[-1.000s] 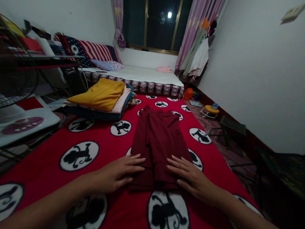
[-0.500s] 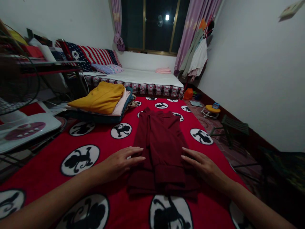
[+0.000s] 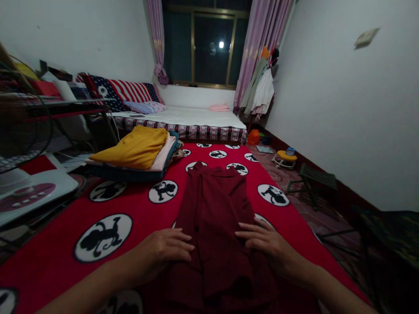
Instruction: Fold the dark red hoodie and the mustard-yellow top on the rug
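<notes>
A folded maroon garment (image 3: 221, 226) lies lengthwise in front of me on a red blanket (image 3: 131, 237) printed with monkey figures in white ovals. My left hand (image 3: 166, 247) rests at its left edge, fingers stretched out over the cloth. From the right side, my right hand (image 3: 266, 242) reaches onto the garment, its fingers extended and slightly spread. Neither hand grips the fabric. Beyond my left hand sits a stack of folded clothes, with a mustard-yellow garment (image 3: 135, 146) on top and a pale pink one (image 3: 163, 153) under it.
A white-covered bed (image 3: 186, 117) stands at the back below the window. On the left are a cluttered desk (image 3: 88, 102) and a white fan base (image 3: 36, 196). Along the right are a yellow stool (image 3: 285, 157) and a green folding stool (image 3: 317, 176).
The view has tilted up, so the scene sits lower. My right hand has shifted inward onto the maroon garment, whose near end now looks more rumpled. My left hand remains at the left edge.
</notes>
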Demonstrator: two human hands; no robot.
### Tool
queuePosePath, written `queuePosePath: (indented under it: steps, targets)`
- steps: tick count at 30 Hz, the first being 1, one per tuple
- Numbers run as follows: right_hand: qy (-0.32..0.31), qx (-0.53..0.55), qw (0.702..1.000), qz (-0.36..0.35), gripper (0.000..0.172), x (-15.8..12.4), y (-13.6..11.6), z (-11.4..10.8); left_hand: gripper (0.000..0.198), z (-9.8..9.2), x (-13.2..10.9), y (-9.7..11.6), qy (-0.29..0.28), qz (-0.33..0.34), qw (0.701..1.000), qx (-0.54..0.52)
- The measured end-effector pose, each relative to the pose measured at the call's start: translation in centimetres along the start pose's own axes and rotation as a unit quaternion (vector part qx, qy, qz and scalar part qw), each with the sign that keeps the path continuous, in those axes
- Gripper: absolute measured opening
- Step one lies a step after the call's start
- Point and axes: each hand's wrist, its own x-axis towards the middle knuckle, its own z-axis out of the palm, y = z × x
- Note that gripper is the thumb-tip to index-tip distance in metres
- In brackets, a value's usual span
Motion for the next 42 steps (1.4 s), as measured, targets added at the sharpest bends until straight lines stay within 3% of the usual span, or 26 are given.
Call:
queuePosePath:
  steps: [3, 6, 8, 9, 10, 12, 14, 16, 19, 22, 25, 28, 30, 32, 34, 37, 42]
  targets:
    - [0.047, 0.091, 0.995, 0.018, 0.022, -0.1, -0.1, 0.0, 0.037, -0.9, 0.2, 0.4, 0.023, 0.006, 0.997, -0.072]
    - [0.192, 0.227, 0.95, 0.1, 0.028, 2.8, 1.6, -1.2, 0.024, -3.6, 3.5, -0.7, 0.093, -0.069, 0.974, -0.193]
    - [0.291, 0.311, 0.886, 0.184, 0.035, 6.1, 3.8, -2.1, 0.024, -5.4, 7.0, -2.6, 0.218, -0.164, 0.927, -0.258]
    - [0.336, 0.335, 0.849, 0.232, 0.038, 7.9, 5.0, -2.4, 0.031, -6.0, 8.7, -3.9, 0.293, -0.216, 0.888, -0.281]
    - [0.351, 0.361, 0.822, 0.266, 0.042, 9.6, 6.3, -2.3, 0.039, -6.3, 10.3, -5.2, 0.328, -0.276, 0.852, -0.301]
    - [0.381, 0.364, 0.778, 0.343, 0.047, 12.1, 8.9, -1.5, 0.05, -6.0, 12.7, -7.8, 0.362, -0.39, 0.788, -0.311]
    - [0.396, 0.321, 0.762, 0.399, 0.056, 13.2, 11.1, -0.2, 0.057, -4.7, 13.8, -9.9, 0.36, -0.439, 0.763, -0.31]
    - [0.408, 0.258, 0.772, 0.414, 0.065, 13.1, 12.6, 1.1, 0.058, -3.2, 13.7, -11.1, 0.361, -0.43, 0.778, -0.283]
    - [0.391, 0.182, 0.805, 0.408, 0.064, 12.2, 13.0, 1.4, 0.052, -1.9, 12.5, -11.5, 0.363, -0.397, 0.828, -0.161]
    - [0.358, 0.06, 0.834, 0.415, 0.058, 12.4, 11.4, 0.1, 0.044, -2.5, 12.2, -10.4, 0.353, -0.384, 0.852, 0.034]
    - [0.333, -0.072, 0.862, 0.377, 0.055, 14.5, 8.9, -1.2, 0.042, -3.6, 14.4, -8.6, 0.361, -0.311, 0.863, 0.169]
    - [0.248, -0.102, 0.909, 0.319, 0.05, 17.6, 7.2, -1.1, 0.044, -3.4, 18.0, -7.7, 0.267, -0.22, 0.921, 0.181]
    - [0.166, -0.102, 0.927, 0.321, 0.05, 19.2, 7.0, -0.3, 0.048, -2.3, 19.8, -8.2, 0.166, -0.244, 0.941, 0.162]
    - [0.092, -0.1, 0.927, 0.349, 0.052, 20.2, 7.7, 0.5, 0.051, -1.0, 20.5, -9.5, 0.106, -0.302, 0.937, 0.142]
    - [0.048, -0.101, 0.923, 0.368, 0.053, 20.5, 8.5, 1.1, 0.054, 0.1, 20.4, -10.7, 0.098, -0.335, 0.928, 0.13]
    - [0.042, -0.101, 0.922, 0.371, 0.054, 20.3, 9.3, 1.5, 0.055, 0.7, 19.9, -11.8, 0.113, -0.348, 0.921, 0.132]
    - [0.056, -0.092, 0.921, 0.375, 0.053, 20.1, 9.1, 1.5, 0.055, 0.7, 19.7, -11.7, 0.121, -0.362, 0.914, 0.134]
